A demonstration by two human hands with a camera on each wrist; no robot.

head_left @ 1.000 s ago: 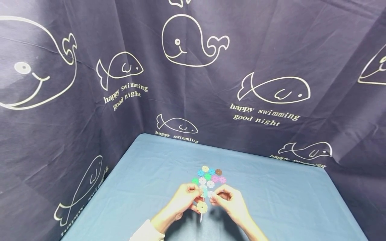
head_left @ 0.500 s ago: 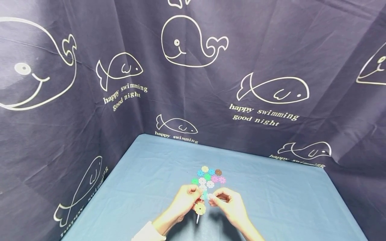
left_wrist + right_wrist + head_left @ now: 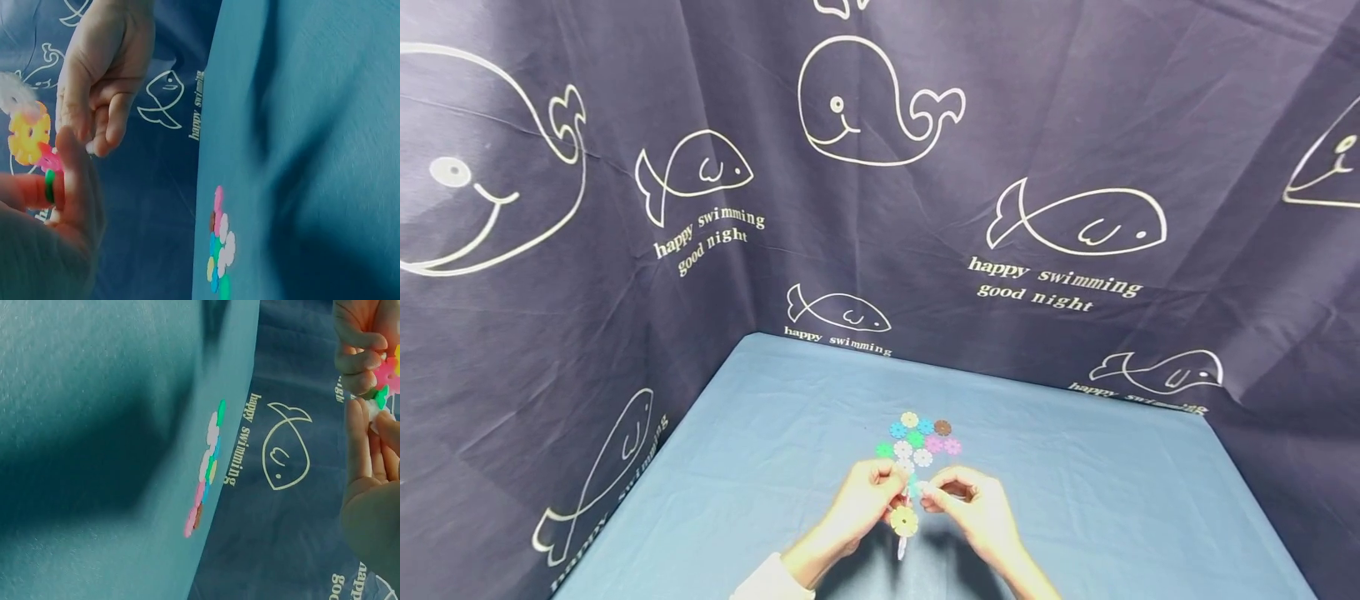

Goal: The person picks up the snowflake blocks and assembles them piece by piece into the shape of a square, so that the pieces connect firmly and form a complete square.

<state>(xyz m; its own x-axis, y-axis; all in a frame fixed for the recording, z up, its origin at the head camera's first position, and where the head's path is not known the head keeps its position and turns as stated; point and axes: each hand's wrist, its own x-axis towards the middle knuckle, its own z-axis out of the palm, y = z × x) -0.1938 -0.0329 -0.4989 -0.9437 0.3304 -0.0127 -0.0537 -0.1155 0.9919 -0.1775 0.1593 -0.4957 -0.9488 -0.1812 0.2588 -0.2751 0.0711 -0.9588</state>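
Pinching with left grip point(image 3: 870, 493) and right grip point(image 3: 976, 502) above table point(image 3: 1097, 500), on near side of loose disc cluster point(image 3: 915, 438). Holding joined flower discs point(image 3: 904, 522) in left, white piece point(image 3: 373, 410) in right; can't tell whether attached.

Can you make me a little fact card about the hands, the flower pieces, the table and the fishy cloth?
Left hand: holds flower pieces that look joined
In that bunch: yellow piece, pink piece, green piece
Right hand: pinches a white piece right by the green one; can't tell if it's slotted in
Table: light blue
Lying on it: brown, pale yellow, blue, green, pink and white flowers
Cloth: dark, with whales, fish and "happy swimming good night"
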